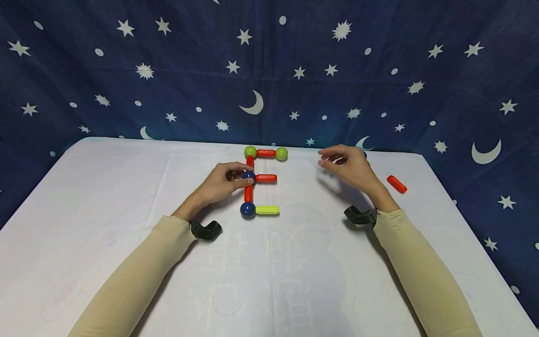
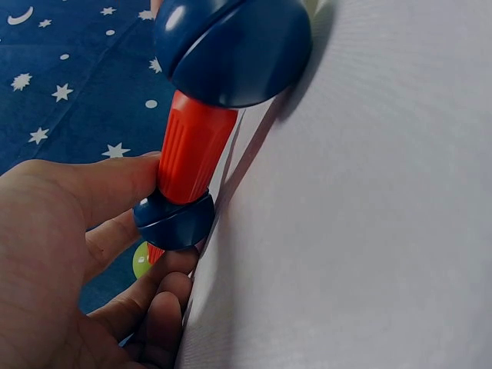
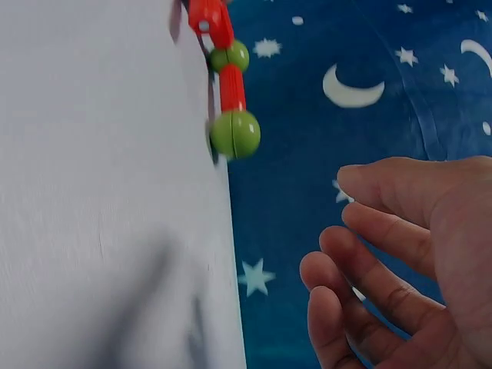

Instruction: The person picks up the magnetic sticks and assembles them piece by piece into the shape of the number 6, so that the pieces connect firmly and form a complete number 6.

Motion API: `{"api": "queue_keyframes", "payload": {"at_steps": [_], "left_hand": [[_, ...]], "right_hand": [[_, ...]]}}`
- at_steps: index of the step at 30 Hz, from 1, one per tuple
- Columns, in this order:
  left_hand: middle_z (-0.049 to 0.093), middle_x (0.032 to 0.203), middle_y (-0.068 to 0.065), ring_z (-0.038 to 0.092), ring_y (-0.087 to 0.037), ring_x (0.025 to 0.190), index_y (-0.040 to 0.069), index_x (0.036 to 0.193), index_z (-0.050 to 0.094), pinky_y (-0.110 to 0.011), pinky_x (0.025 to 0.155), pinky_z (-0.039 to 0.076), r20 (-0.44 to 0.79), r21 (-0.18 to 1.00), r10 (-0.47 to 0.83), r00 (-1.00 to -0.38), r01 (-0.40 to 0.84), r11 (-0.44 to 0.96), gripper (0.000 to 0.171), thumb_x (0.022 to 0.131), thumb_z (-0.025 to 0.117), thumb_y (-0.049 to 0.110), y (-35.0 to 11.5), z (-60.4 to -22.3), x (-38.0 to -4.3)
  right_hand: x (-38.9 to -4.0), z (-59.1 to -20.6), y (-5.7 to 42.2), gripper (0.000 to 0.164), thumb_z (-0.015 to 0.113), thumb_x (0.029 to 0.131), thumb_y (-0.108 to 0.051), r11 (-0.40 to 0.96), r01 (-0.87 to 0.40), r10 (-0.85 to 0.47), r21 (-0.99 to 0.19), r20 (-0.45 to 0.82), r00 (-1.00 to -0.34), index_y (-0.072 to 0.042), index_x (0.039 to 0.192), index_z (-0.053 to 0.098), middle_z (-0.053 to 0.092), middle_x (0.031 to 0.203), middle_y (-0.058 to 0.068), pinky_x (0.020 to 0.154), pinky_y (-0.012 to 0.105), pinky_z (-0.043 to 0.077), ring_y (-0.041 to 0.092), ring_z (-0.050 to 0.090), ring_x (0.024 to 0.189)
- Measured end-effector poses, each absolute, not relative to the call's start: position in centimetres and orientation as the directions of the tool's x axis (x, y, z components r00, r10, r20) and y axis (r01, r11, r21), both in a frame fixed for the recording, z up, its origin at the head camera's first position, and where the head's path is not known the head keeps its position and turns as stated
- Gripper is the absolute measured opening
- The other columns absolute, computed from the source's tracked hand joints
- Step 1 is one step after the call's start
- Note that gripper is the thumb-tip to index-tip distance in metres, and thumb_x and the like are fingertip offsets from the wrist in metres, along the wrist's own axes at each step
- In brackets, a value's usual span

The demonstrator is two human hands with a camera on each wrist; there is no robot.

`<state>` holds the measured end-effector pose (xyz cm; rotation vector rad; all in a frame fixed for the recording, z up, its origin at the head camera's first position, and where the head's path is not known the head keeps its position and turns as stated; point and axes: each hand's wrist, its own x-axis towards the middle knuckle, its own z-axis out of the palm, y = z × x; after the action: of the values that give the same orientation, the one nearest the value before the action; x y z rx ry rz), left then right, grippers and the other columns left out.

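My left hand (image 1: 220, 182) pinches the middle blue ball (image 1: 249, 177) of a build of balls and rods lying on the table. From that ball a red rod (image 1: 266, 178) sticks out to the right. A red rod (image 1: 249, 194) leads down to a second blue ball (image 1: 248, 210), which bears a yellow-green rod (image 1: 267, 210). At the far end, a green ball (image 1: 250, 151), a red rod (image 1: 266, 153) and another green ball (image 1: 281, 153) form the top arm. To the right of it, my right hand (image 1: 352, 169) hovers with loosely bent fingers, holding nothing.
A loose red rod (image 1: 396, 184) lies on the white table (image 1: 294, 276), right of my right hand. Behind that hand a blue thing (image 1: 365, 155) is mostly hidden. A dark blue cloth (image 1: 193, 56) with stars and moons hangs beyond the far edge.
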<state>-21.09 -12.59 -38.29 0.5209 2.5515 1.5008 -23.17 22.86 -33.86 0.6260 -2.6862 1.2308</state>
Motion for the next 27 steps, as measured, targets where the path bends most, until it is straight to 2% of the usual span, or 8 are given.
{"api": "queue_keyframes", "payload": {"at_steps": [6,11,17,27], "left_hand": [[0.057,0.100,-0.010,0.050,-0.026,0.089,0.009,0.128,0.069,-0.032,0.070,0.042,0.052,0.867,0.357,-0.933,0.220,0.447,0.035,0.095,0.072,0.020,-12.6,-38.4,-21.1],[0.058,0.100,-0.010,0.050,-0.026,0.089,0.009,0.128,0.070,-0.032,0.071,0.042,0.055,0.868,0.358,-0.932,0.222,0.445,0.035,0.095,0.073,0.020,-12.7,-38.4,-21.1],[0.058,0.100,-0.010,0.050,-0.026,0.089,0.008,0.128,0.069,-0.032,0.070,0.042,0.060,0.868,0.363,-0.930,0.228,0.442,0.036,0.095,0.073,0.019,-12.7,-38.4,-21.1],[0.059,0.101,-0.010,0.051,-0.026,0.089,0.009,0.128,0.069,-0.031,0.070,0.043,0.060,0.866,0.363,-0.930,0.229,0.445,0.035,0.095,0.072,0.019,-12.6,-38.3,-21.1]], "right_hand": [[-23.5,-33.8,24.4,0.028,0.074,0.094,-0.016,0.610,-0.348,-0.243,-0.712,0.250,-0.937,-0.004,0.120,0.074,0.072,0.108,0.014,0.081,0.019,0.049,0.013,0.062,0.093],[-23.8,-33.8,25.7,0.031,0.074,0.095,-0.021,0.639,-0.286,-0.166,-0.714,0.235,-0.958,-0.006,0.121,0.073,0.071,0.106,0.012,0.075,0.020,0.047,0.014,0.062,0.089],[-24.0,-33.8,27.3,0.030,0.072,0.096,-0.023,0.657,-0.279,-0.131,-0.700,0.258,-0.957,-0.007,0.122,0.073,0.069,0.100,0.008,0.070,0.022,0.045,0.013,0.062,0.086],[-24.2,-34.1,29.1,0.034,0.071,0.097,-0.024,0.680,-0.236,-0.070,-0.695,0.258,-0.964,-0.004,0.124,0.071,0.069,0.105,0.011,0.073,0.016,0.047,0.009,0.060,0.094]]}}
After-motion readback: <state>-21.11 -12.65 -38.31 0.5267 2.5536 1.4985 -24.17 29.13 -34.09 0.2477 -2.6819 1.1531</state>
